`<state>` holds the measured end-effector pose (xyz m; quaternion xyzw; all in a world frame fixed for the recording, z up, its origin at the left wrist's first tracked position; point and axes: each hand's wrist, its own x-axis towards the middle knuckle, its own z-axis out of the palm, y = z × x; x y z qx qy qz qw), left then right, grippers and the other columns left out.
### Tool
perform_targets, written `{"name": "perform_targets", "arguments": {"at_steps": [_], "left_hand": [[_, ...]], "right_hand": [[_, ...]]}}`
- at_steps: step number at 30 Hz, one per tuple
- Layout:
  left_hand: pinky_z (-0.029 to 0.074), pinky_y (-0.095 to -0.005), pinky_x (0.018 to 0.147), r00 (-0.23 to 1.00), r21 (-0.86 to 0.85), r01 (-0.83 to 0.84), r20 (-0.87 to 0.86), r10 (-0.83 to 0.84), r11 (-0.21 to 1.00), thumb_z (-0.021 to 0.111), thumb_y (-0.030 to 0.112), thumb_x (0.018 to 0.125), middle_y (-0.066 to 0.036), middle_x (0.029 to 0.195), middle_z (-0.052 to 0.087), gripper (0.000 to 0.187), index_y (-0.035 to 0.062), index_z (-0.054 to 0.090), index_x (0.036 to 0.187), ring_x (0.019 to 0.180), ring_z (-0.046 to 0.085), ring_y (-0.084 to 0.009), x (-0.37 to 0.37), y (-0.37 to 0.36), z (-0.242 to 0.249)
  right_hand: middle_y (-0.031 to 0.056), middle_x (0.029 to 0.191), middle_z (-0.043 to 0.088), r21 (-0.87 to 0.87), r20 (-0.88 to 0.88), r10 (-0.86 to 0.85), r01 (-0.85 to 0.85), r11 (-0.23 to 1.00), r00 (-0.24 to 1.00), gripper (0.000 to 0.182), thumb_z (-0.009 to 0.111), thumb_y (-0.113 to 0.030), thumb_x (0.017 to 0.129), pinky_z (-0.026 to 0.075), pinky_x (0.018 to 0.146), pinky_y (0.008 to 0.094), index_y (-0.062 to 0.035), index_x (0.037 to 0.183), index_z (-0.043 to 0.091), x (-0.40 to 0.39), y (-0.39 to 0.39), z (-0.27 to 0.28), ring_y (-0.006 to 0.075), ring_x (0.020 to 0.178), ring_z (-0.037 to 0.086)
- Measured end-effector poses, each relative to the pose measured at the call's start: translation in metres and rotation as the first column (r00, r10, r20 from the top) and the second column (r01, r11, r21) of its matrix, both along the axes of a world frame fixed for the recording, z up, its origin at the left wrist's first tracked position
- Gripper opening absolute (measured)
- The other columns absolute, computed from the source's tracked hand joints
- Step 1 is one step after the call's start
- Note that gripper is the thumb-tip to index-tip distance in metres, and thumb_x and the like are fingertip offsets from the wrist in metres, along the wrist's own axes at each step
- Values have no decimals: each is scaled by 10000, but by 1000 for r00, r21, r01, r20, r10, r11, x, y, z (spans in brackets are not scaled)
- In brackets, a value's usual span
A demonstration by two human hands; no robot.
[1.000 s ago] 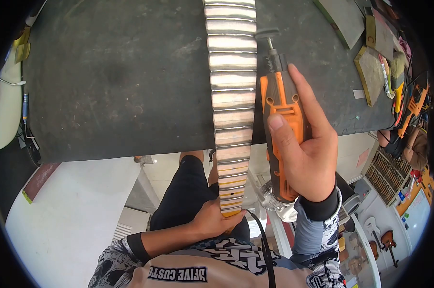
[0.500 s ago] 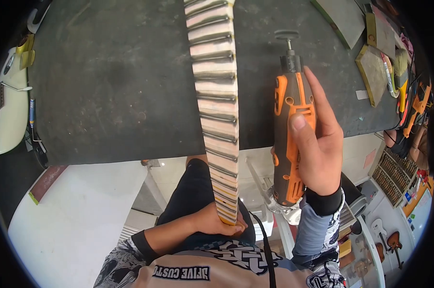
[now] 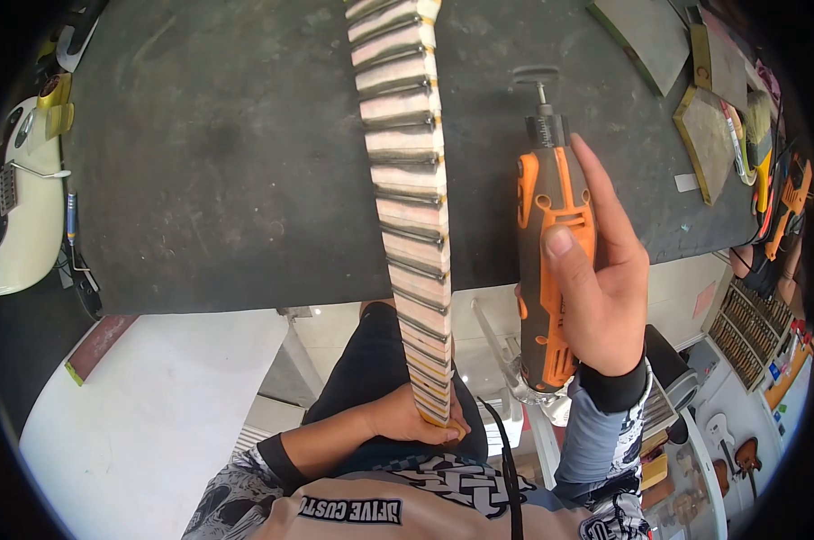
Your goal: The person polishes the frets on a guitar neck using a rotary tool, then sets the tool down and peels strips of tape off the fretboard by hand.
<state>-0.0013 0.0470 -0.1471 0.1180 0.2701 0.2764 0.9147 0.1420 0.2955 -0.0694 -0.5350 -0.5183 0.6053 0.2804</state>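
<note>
A guitar neck (image 3: 413, 211) runs from the top of the view down to my body, its fretboard taped in pale strips between dark frets. My left hand (image 3: 416, 416) is closed around its lower end, some fingers hidden beneath. To the right of the neck, my right hand (image 3: 601, 279) grips an orange and black rotary tool (image 3: 551, 261), thumb on top and forefinger stretched along its side. A thin shaft at the tool's tip carries a blurred round disc (image 3: 536, 76). Tool and disc are apart from the neck.
Under the neck lies a dark work mat (image 3: 200, 180). A cream guitar body (image 3: 24, 198) sits at the left edge, near a blue-handled tool (image 3: 71, 216). Flat boards (image 3: 646, 40) and a brush (image 3: 760, 135) lie at the upper right. A person's arm (image 3: 785, 270) shows far right.
The view has shifted slightly, so most things sit a little lower and further right. Both hands keep their holds on the neck and the rotary tool.
</note>
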Motion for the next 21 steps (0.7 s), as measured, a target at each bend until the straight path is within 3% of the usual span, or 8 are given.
{"name": "perform_targets", "arguments": {"at_steps": [3,6,7,9,12,21], "left_hand": [[576,-373,863,986,13,11,-167,-8,1000,740,4,880,-97,972,671,228,35,525,949,1047,715,-276,6,0,6],[575,-335,843,899,88,54,-437,-10,995,759,259,893,-124,984,752,326,18,699,1105,942,736,-245,15,0,14],[577,-345,847,875,87,94,-483,-41,992,750,275,900,-140,1000,749,341,14,696,1111,941,735,-267,15,3,19],[580,-367,855,816,78,174,-569,-100,982,732,308,912,-172,1031,742,372,5,688,1124,937,734,-311,15,10,29],[583,-396,868,764,54,205,-632,-125,977,725,334,916,-210,1049,731,411,-19,675,1120,959,726,-357,17,10,32],[586,-414,882,741,68,251,-656,-147,965,722,351,917,-228,1090,716,520,-53,582,1213,992,721,-371,17,12,33]], "right_hand": [[61,1049,684,22,57,17,-19,1000,998,621,657,-102,963,498,837,240,-19,1525,407,-3,0,6,83,899,595],[86,1134,674,58,135,58,-66,996,989,607,618,-96,975,477,890,244,-8,1531,391,-5,2,9,94,962,585],[95,1187,662,63,161,75,-87,994,984,601,591,-101,984,462,916,244,-1,1537,378,-6,3,9,101,997,576],[66,1094,667,51,171,92,-102,994,981,601,601,-106,984,468,856,228,-3,1534,383,-6,6,11,80,912,560],[59,1070,665,102,202,113,-136,986,973,602,610,-108,983,467,835,221,-5,1533,387,-9,8,7,71,892,553],[54,1046,674,109,274,141,-177,978,951,597,630,-107,981,473,829,216,-14,1527,404,-18,14,12,71,877,558]]}}
